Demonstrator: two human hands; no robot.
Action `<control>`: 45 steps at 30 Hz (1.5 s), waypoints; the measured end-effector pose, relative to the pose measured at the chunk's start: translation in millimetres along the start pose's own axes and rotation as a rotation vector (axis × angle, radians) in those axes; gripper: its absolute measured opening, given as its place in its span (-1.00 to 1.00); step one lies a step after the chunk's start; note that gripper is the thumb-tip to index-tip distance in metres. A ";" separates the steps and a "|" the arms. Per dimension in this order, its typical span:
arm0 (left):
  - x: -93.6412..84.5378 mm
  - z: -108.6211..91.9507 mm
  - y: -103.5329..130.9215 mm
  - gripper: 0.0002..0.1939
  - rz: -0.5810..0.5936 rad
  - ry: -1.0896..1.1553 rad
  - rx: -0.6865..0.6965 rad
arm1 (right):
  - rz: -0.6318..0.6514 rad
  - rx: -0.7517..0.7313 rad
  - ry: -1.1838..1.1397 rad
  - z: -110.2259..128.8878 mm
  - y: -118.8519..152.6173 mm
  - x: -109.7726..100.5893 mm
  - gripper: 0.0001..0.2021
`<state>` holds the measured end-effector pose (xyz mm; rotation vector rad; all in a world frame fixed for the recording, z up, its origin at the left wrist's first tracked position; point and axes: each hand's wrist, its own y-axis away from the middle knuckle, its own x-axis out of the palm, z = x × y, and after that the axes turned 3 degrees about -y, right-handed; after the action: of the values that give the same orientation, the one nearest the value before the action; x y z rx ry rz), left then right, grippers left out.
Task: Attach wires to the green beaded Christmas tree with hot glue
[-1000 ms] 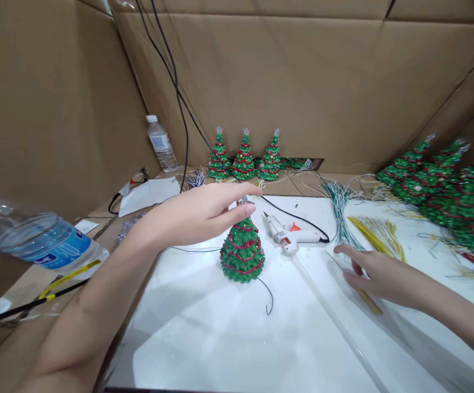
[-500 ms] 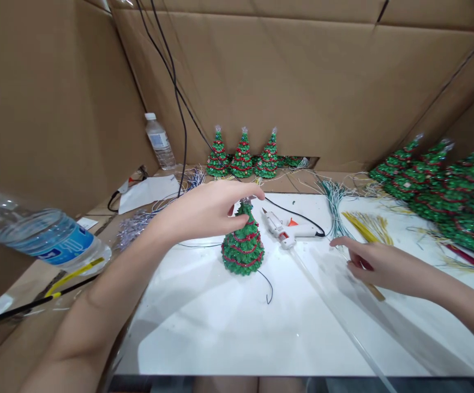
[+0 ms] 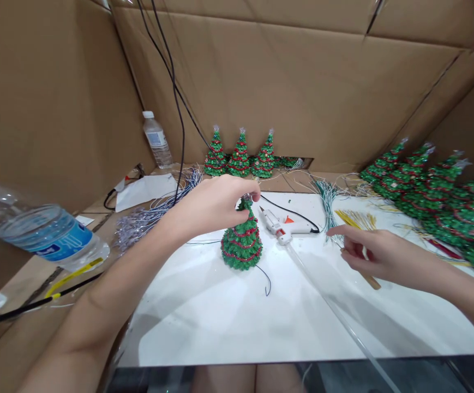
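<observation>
A small green Christmas tree (image 3: pixel 241 245) with red garlands stands upright on the white board. Curved around its top is my left hand (image 3: pixel 224 202), thumb and fingers closed on the tip and partly covering it. A thin dark wire (image 3: pixel 268 281) runs out from the tree's base. Over the board's right side hovers my right hand (image 3: pixel 370 251), empty as far as I can see, its index finger stretched out and apart from the thumb. Nearest its fingertips lies a bundle of green and white wires (image 3: pixel 327 202). A white glue gun (image 3: pixel 281 225) lies between my hands.
Several more trees (image 3: pixel 429 185) stand at the right, and three (image 3: pixel 239 155) line the back cardboard wall (image 3: pixel 240 76). Water bottles (image 3: pixel 157 141) and wire bundles (image 3: pixel 138 226) are at the left. Yellow-tipped wires (image 3: pixel 355 219) lie near my right hand. Black cables hang at the back.
The view has shifted slightly. My left hand stays at the tree's top, and the tree stands in the same place. My right hand remains above the right side, fingers a little more spread.
</observation>
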<state>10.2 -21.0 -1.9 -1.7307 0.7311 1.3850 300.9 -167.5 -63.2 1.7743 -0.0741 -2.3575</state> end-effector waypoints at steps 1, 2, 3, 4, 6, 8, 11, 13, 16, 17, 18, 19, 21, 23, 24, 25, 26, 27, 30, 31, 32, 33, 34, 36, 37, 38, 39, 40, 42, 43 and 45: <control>0.7 -0.2 0.1 -0.76 -0.006 0.002 -0.008 | -0.027 -0.013 -0.015 4.0 -0.1 -2.3 -0.69; 1.2 -0.5 0.2 -0.77 -0.009 0.004 -0.016 | -0.048 -0.025 -0.039 7.8 -0.5 -4.3 -0.70; 1.5 -0.9 0.4 -0.77 -0.010 0.006 -0.022 | -0.067 -0.039 -0.069 11.4 -1.2 -5.9 -0.71; 1.6 -1.1 0.6 -0.77 -0.008 0.009 -0.028 | -0.089 -0.058 -0.095 14.9 -2.4 -7.2 -0.71; 1.1 -1.0 0.9 -0.77 0.000 0.016 -0.026 | -0.167 -0.111 -0.109 21.5 -5.8 -9.1 -0.73; -0.7 0.2 1.4 -0.76 0.021 0.027 -0.004 | -0.282 -0.197 -0.076 28.6 -9.9 -10.9 -0.77; -6.4 3.7 3.4 -0.71 0.065 0.089 0.035 | -0.434 -0.334 -0.039 42.1 -14.3 -15.3 -0.82; -11.5 6.3 5.4 -0.66 0.069 0.151 0.028 | -0.501 -0.407 -0.034 52.8 -14.9 -19.3 -0.82; -18.0 8.9 7.8 -0.70 0.000 0.183 -0.006 | -0.584 -0.460 -0.040 68.5 -13.7 -24.9 -0.85; -19.2 9.4 8.2 -0.71 -0.020 0.183 -0.010 | -0.613 -0.473 -0.036 73.3 -13.6 -26.5 -0.87; -19.8 9.6 8.4 -0.72 -0.031 0.183 -0.011 | -0.639 -0.486 -0.029 77.7 -13.8 -27.8 -0.89; -19.9 9.7 8.4 -0.72 -0.036 0.183 -0.012 | -0.658 -0.493 -0.025 81.9 -14.5 -29.1 -0.92; -18.8 9.6 8.1 -0.73 -0.048 0.172 -0.023 | -0.657 -0.480 -0.048 89.5 -16.6 -31.8 -0.95; -17.3 9.3 8.0 -0.74 -0.068 0.159 -0.043 | -0.596 -0.407 -0.136 95.8 -19.3 -34.8 -0.92; -16.7 9.3 8.1 -0.75 -0.080 0.155 -0.050 | -0.554 -0.361 -0.198 98.3 -20.7 -36.5 -0.90; -16.3 9.3 8.2 -0.75 -0.086 0.156 -0.052 | -0.513 -0.319 -0.268 100.0 -22.0 -38.2 -0.89; -16.1 9.4 8.3 -0.76 -0.089 0.161 -0.049 | -0.477 -0.284 -0.345 100.9 -23.3 -39.8 -0.88; -16.1 9.6 8.5 -0.76 -0.089 0.166 -0.045 | -0.446 -0.255 -0.427 101.0 -24.8 -41.1 -0.88; -16.6 10.6 8.5 -0.75 -0.088 0.184 -0.025 | -0.398 -0.198 -0.660 97.7 -31.3 -43.0 -0.87; -16.7 10.9 8.3 -0.75 -0.092 0.194 -0.017 | -0.402 -0.186 -0.732 96.2 -34.5 -42.8 -0.87; -16.6 11.3 7.9 -0.75 -0.099 0.207 -0.008 | -0.414 -0.182 -0.801 94.8 -38.3 -42.0 -0.87; -16.4 11.5 7.4 -0.75 -0.108 0.220 0.001 | -0.428 -0.185 -0.864 93.8 -42.6 -40.7 -0.86; -15.9 11.7 6.8 -0.75 -0.117 0.231 0.009 | -0.443 -0.201 -0.922 93.3 -47.4 -38.9 -0.84; -14.4 12.1 5.2 -0.75 -0.130 0.235 0.015 | -0.477 -0.253 -1.012 93.9 -57.3 -33.9 -0.81; -13.5 12.3 4.3 -0.75 -0.135 0.231 0.014 | -0.511 -0.284 -1.043 95.0 -62.0 -31.0 -0.82; -12.5 12.5 3.6 -0.75 -0.138 0.228 0.014 | -0.561 -0.318 -1.060 96.6 -66.2 -27.9 -0.84; -11.6 12.9 2.9 -0.74 -0.138 0.228 0.015 | -0.623 -0.351 -1.064 98.4 -69.8 -24.8 -0.85; -10.9 13.2 2.4 -0.74 -0.137 0.232 0.019 | -0.700 -0.383 -1.041 100.4 -72.6 -21.8 -0.83; -9.9 13.9 1.8 -0.74 -0.132 0.250 0.030 | -0.839 -0.436 -0.927 104.4 -76.5 -16.7 -0.79; -9.6 14.3 1.6 -0.74 -0.129 0.257 0.034 | -0.893 -0.461 -0.852 106.4 -77.9 -14.7 -0.77; -9.2 15.0 1.4 -0.75 -0.132 0.266 0.040 | -0.965 -0.508 -0.714 110.4 -80.8 -12.1 -0.76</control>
<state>-0.9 -9.4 5.3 -1.9165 0.7664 1.0567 188.8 -94.2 -32.9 0.6967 1.4100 -3.0591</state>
